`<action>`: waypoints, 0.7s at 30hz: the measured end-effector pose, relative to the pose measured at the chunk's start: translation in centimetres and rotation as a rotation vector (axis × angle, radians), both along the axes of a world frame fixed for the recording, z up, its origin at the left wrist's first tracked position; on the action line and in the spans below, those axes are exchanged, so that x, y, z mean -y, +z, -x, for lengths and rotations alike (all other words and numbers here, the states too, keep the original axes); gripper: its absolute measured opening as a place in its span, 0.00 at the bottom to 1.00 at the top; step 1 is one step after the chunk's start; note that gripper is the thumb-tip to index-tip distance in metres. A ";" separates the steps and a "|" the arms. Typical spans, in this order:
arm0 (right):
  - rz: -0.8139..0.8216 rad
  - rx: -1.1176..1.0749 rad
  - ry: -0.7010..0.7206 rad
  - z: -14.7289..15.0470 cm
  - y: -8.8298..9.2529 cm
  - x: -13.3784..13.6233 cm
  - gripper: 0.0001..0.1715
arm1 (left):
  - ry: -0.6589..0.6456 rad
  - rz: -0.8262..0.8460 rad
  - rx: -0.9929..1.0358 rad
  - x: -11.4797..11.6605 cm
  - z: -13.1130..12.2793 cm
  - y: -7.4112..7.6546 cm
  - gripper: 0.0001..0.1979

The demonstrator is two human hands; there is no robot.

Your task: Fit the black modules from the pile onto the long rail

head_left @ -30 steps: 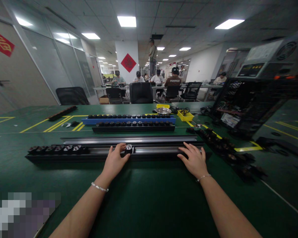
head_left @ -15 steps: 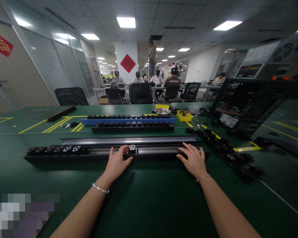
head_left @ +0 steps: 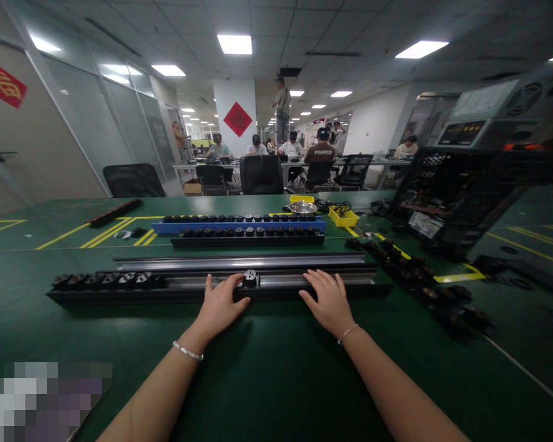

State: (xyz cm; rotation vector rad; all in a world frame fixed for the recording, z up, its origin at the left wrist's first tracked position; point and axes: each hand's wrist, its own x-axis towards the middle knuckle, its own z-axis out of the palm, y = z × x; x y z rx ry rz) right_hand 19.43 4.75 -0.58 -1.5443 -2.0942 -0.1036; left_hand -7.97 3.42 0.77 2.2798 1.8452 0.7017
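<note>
In front of me lies a long black rail (head_left: 203, 296) with a shiny metal channel. A single socket module (head_left: 250, 278), black with a pale face, sits in the channel near its middle. My left hand (head_left: 219, 307) is beside that module, fingers spread, its index fingertip at the module's left side and its thumb by the rail's front edge. Farther right, my right hand (head_left: 328, 299) reaches over the rail with its fingers stretched and apart, holding nothing. Several dark socket modules (head_left: 104, 280) form a row at the rail's left end.
Behind lies another metal rail (head_left: 239, 263), then a black strip (head_left: 246, 240) and a blue strip (head_left: 237, 228) full of modules. Loose dark modules (head_left: 410, 270) lie at right, before an opened computer case (head_left: 433, 196). A yellow tray (head_left: 343, 217) and metal dish (head_left: 303, 209) stand farther back.
My right hand has moved left along the rail, closer to the single socket module. My left hand and that module have shifted only slightly right, along with the whole view.
</note>
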 end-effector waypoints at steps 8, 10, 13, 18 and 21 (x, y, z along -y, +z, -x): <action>0.063 -0.184 0.094 7.7 1.3 0.2 0.25 | -0.009 -0.053 -0.060 0.1 0.0 -0.3 0.24; 0.073 -0.215 0.102 8.9 1.5 0.0 0.25 | -0.011 -0.062 -0.075 0.1 -0.1 -0.3 0.25; 0.097 -0.245 0.092 10.2 1.8 -0.2 0.25 | -0.024 -0.064 -0.090 0.1 -0.1 -0.3 0.25; 0.162 -0.256 0.027 11.6 2.3 -0.5 0.26 | -0.044 -0.052 -0.098 0.0 0.0 -0.2 0.27; 0.178 -0.254 0.011 12.2 2.6 -0.8 0.24 | -0.052 -0.051 -0.103 0.1 0.0 -0.3 0.27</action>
